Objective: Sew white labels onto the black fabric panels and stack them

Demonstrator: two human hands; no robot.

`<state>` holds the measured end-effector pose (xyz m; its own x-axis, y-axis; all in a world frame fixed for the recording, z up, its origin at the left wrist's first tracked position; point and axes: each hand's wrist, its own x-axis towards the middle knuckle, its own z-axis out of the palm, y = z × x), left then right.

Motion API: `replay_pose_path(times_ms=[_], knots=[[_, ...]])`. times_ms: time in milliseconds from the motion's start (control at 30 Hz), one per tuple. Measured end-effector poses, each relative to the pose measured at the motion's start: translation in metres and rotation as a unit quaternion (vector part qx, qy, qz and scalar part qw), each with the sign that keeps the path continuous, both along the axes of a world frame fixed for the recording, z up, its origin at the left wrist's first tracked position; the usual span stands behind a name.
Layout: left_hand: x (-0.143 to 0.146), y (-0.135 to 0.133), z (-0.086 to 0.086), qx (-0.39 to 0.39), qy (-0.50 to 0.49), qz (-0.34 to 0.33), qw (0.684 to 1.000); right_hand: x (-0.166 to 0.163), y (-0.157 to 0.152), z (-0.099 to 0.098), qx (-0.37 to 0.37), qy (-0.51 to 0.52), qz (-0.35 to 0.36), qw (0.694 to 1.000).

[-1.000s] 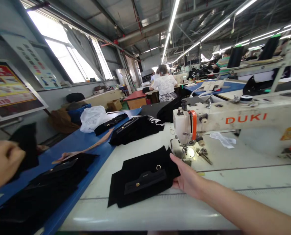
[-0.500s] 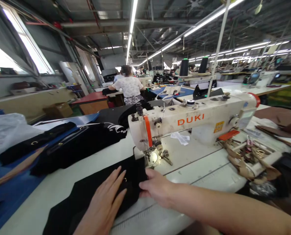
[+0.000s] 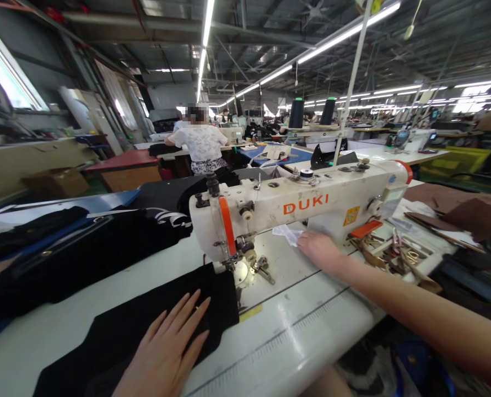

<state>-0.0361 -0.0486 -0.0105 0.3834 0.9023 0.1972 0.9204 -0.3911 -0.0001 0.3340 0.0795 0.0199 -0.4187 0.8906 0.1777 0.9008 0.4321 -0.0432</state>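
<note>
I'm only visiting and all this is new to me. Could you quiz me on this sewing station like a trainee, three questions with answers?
1. What lies under the person's left hand?
2. True or false: the right hand is inside the parts tray.
3. The lettering on the sewing machine is: a) blue, b) orange, c) green.

Key:
1. Black fabric.
2. False; it is at the white scrap.
3. b.

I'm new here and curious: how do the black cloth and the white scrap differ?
The black cloth is dark and large; the white scrap is pale and much smaller. The black cloth lies beneath the left hand; the white scrap is at the right hand. Both look thin.
</note>
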Motion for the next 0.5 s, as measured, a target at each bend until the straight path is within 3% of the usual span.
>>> replay_pose_path(times_ms=[333, 500], knots=[[-0.012, -0.005, -0.009, 0.012, -0.003, 0.016, 1.0, 0.002, 0.006, 0.003, 0.044, 0.122, -0.102, 0.986], [-0.014, -0.005, -0.016, 0.032, -0.006, 0.021, 0.999, 0.005, 0.015, -0.001, 0.043, 0.199, -0.106, 0.973]])
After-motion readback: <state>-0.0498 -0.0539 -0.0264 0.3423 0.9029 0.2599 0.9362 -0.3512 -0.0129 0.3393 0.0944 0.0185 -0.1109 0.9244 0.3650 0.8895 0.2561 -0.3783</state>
